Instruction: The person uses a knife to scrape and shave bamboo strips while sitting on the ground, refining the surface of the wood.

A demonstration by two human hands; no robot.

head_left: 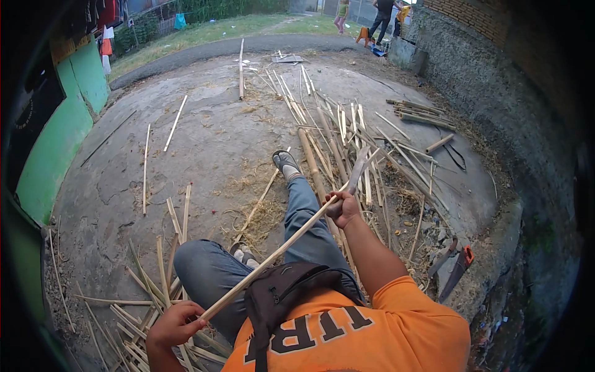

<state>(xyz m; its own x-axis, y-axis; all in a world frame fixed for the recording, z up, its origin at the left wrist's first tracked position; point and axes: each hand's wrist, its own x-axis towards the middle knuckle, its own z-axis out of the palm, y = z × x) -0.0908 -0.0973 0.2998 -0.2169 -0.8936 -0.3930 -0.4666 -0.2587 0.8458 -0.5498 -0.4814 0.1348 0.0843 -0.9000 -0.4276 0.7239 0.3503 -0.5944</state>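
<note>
A long, pale bamboo strip slants across my lap from lower left to upper right. My left hand pinches its near end between thumb and fingers. In front of my raised knee, my right hand is wrapped round the handle of a machete whose broad blade points away from me. The strip's far part passes right beside the right hand and the blade; whether the fingers also touch the strip I cannot tell. A black waist bag rests on my lap, partly under the strip.
Split bamboo strips are heaped at my left. More strips and bamboo poles lie ahead, right of my outstretched foot. A handsaw lies to my right. A rough wall bounds the right side; people are far off.
</note>
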